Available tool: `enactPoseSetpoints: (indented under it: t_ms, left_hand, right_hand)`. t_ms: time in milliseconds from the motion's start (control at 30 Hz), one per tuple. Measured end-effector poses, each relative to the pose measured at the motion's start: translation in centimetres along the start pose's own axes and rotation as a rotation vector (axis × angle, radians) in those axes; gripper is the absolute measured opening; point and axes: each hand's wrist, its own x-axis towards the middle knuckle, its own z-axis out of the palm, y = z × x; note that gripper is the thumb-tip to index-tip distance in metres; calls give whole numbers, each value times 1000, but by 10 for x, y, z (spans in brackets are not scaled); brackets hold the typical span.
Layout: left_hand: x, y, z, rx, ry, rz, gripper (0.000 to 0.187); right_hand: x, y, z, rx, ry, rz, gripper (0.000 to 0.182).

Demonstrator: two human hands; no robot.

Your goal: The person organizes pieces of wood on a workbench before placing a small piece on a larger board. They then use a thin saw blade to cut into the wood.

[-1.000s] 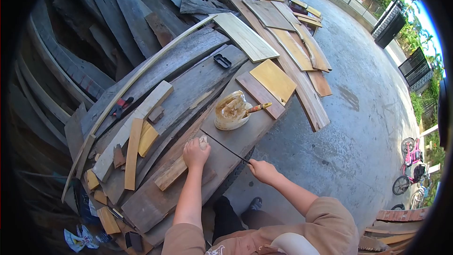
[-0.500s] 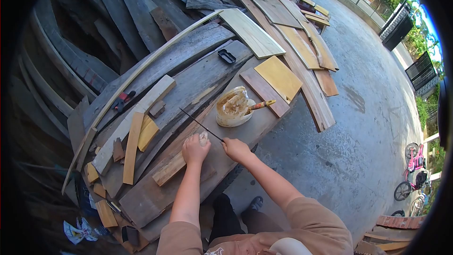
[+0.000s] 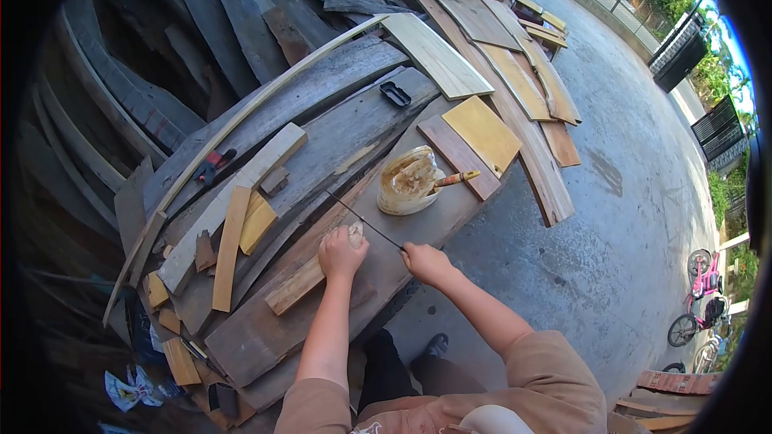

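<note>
My right hand (image 3: 426, 264) is closed around the near end of a long, thin, dark file-like rod (image 3: 363, 220). The rod slants up and left, its far end over the planks. Just left of it, my left hand (image 3: 343, 251) is closed on a small pale piece (image 3: 355, 231), which lies against or very near the rod; its shape is mostly hidden by the fingers. Below that hand a short wooden block (image 3: 294, 286) rests on the wide brown plank (image 3: 257, 347). A stained white tub (image 3: 408, 182) stands beyond the rod, with a brush (image 3: 457, 179) lying across its right side.
Yellow (image 3: 482, 133) and reddish boards lie past the tub. A black tray (image 3: 395, 94), a red-and-black tool (image 3: 215, 165) and several wood offcuts (image 3: 231, 249) sit on the grey planks. Stacked old timber (image 3: 233, 16) rises behind. Concrete floor (image 3: 627, 193) extends to the right.
My right hand has drawn slightly right and down, pulling the rod along with it. The left hand stays on the pale piece; the whole view has shifted slightly.
</note>
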Motion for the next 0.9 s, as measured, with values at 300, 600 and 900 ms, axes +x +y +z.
enactPoseSetpoints:
  t_ms: [300,600,900]
  left_hand:
    - [1,-2,-1,1,-50,147,29]
    - [4,6,1,-40,-13,73,28]
    - [3,5,3,-11,34,94,25]
  right_hand:
    - [22,-7,13,95,27,-42,29]
    - [35,-15,40,156,134,42,27]
    - [16,-6,30,178,101,29,27]
